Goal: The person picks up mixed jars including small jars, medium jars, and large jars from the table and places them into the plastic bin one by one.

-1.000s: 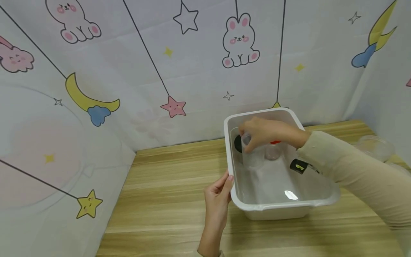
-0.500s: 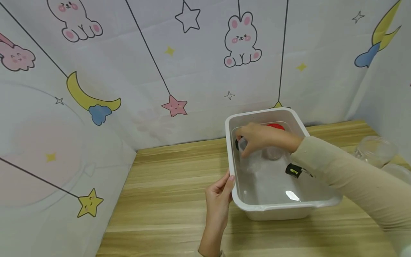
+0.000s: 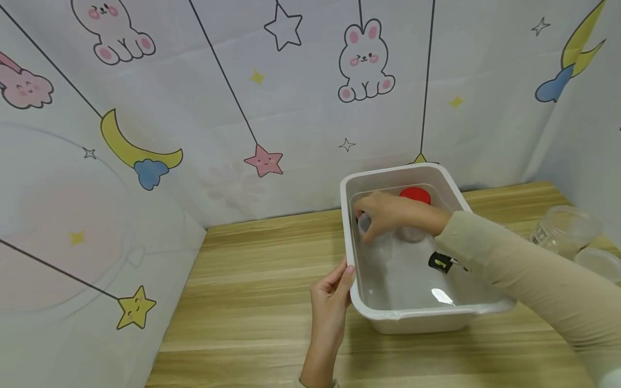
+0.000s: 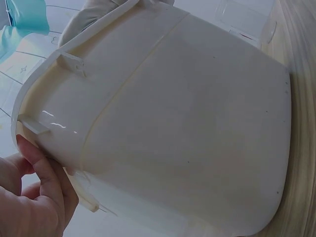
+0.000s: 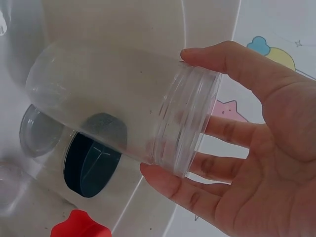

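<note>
Left hand [image 3: 330, 291]: gripping left rim of white tub [image 3: 388, 314], thumb on top, fingers beneath. Tub stands on wooden table [image 3: 252, 280]. Inside, near far left corner: clear jar [image 5: 108, 94], threaded neck pinched between thumb and fingers of right hand [image 3: 383, 211]; dark lid [image 5: 89, 170] near jar. Right of these, in tub: red lid [image 3: 415, 195]. Far right, on table: clear container [image 3: 567, 229], partly behind sleeve clear round piece [image 3: 599, 264].

Left hand [image 3: 332, 293] grips, fingers [image 4: 45, 174] seemingly curled; right hand [image 3: 383, 213] pinches, its arm [image 3: 524, 267] stretched out.
</note>
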Available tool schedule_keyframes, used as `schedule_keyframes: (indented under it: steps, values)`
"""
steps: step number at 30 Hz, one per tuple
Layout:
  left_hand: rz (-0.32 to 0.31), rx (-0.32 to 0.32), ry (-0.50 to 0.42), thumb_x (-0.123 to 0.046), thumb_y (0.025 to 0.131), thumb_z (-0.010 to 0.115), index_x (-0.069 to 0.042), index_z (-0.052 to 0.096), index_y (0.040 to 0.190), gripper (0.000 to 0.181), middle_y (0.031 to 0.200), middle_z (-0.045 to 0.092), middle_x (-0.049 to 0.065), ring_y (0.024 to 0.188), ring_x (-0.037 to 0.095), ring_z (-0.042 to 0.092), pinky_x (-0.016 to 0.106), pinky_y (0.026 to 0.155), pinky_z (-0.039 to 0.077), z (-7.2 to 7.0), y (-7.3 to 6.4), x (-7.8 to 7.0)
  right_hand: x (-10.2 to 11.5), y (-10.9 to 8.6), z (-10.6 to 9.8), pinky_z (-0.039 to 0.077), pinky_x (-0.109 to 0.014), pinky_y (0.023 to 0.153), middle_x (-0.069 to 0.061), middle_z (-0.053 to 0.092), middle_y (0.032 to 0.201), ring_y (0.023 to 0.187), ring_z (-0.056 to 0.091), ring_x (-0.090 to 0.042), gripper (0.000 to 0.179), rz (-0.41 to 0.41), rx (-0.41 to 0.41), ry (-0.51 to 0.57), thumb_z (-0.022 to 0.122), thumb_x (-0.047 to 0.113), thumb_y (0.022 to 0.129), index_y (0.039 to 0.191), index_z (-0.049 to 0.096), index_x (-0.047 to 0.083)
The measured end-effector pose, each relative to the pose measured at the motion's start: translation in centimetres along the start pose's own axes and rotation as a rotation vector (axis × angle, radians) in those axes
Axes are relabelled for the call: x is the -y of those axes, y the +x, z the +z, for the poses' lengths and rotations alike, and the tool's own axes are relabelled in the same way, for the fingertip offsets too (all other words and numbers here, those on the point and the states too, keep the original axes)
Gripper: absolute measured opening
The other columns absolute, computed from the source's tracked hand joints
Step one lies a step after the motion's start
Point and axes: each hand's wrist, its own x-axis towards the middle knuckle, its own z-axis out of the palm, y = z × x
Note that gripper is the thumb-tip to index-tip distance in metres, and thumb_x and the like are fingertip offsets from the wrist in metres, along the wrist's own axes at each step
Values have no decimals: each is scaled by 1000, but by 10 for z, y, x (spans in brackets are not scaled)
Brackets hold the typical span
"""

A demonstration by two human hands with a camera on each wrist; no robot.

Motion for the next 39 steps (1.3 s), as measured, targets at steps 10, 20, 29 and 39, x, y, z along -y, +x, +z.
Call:
schedule_keyframes:
  steps: [10,20,29,39]
  values:
    - [11,5,-1,-5,98,63,8,60,128,34,128,61,26,102,20,67,27,78,58,0,-2,0,2,1,7,55,-37,79,-9,68,100,88,58,-24,37,21,-4,30,82,13,76,108,67,0]
    - [14,13,-1,-6,98,63,9,59,129,34,129,58,29,97,15,68,27,78,58,-1,-2,-1,0,4,14,56,-37,79,-12,67,101,90,58,-26,38,36,4,29,82,11,75,107,67,0]
    - [15,17,17,-7,98,63,8,59,129,34,129,59,28,98,16,68,31,81,59,-1,-1,0,0,6,20,57,-40,85,-13,67,108,95,58,-27,46,57,20,50,84,10,75,116,65,-2]
    - [4,9,28,-8,98,64,6,61,128,34,128,61,25,102,21,67,32,82,58,-2,-1,1,-3,9,27,56,-39,84,-8,66,102,91,57,-24,42,63,30,42,83,11,75,112,66,1]
